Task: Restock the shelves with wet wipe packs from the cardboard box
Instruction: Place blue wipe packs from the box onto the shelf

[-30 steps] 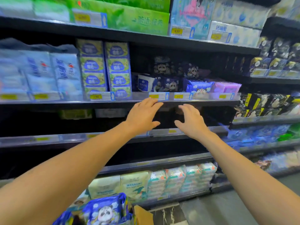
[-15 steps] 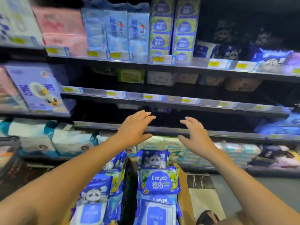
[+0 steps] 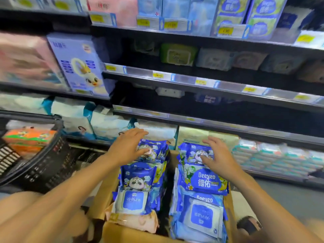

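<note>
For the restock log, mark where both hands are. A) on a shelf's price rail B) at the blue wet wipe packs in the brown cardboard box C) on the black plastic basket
B: the left hand and right hand are both at the blue wet wipe packs in the brown cardboard box.

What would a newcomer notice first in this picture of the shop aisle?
Two rows of shiny blue plastic wet wipe packs with panda pictures fill the brown cardboard box at bottom centre. The left hand and the right hand, both open, are spread over the farthest packs. At left, a black plastic basket holds orange packets.
</note>
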